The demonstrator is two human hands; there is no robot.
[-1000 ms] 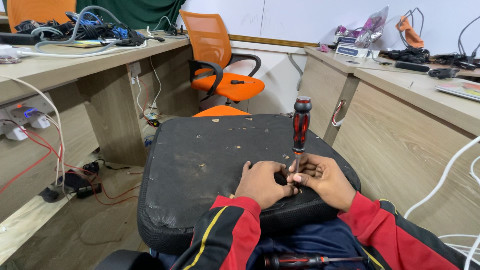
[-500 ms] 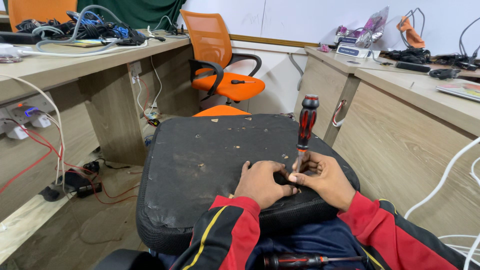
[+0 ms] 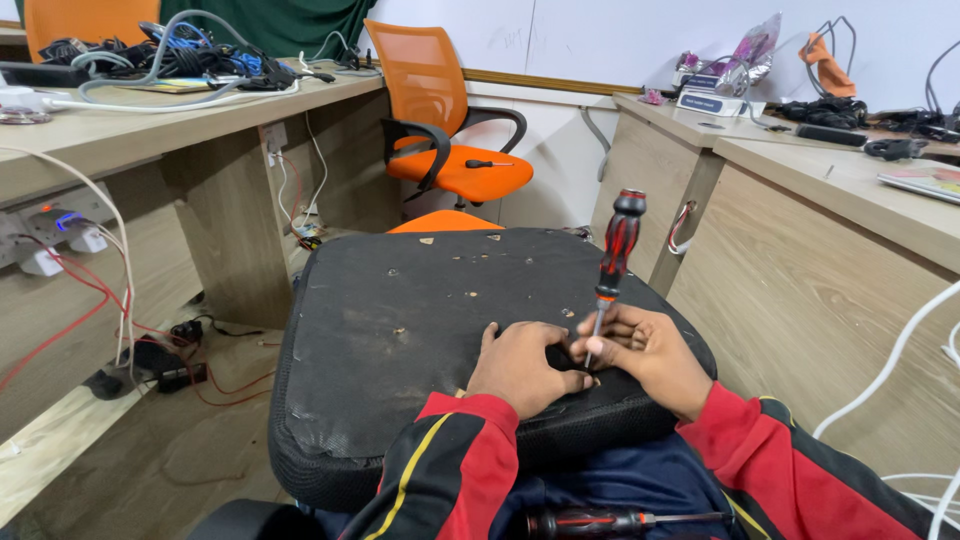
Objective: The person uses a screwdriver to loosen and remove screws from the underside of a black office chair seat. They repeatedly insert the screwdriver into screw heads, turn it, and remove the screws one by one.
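Both my hands are on the upturned seat pad in my lap, one bracing it, one steadying the screwdriver.

My right hand (image 3: 655, 350) pinches the thin shaft of the red-and-black screwdriver (image 3: 612, 262) low down, near the tip, so it stands nearly upright with the tip on the black seat underside (image 3: 420, 330). My left hand (image 3: 522, 365) lies curled flat just beside that tip, fingers pressing the pad, seemingly to stop it sliding; whether it pinches anything I cannot tell. A second screwdriver (image 3: 610, 521) rests on my lap below. Farther off, an orange chair (image 3: 455, 165) carries another small driver, between two wooden desks (image 3: 150, 130).
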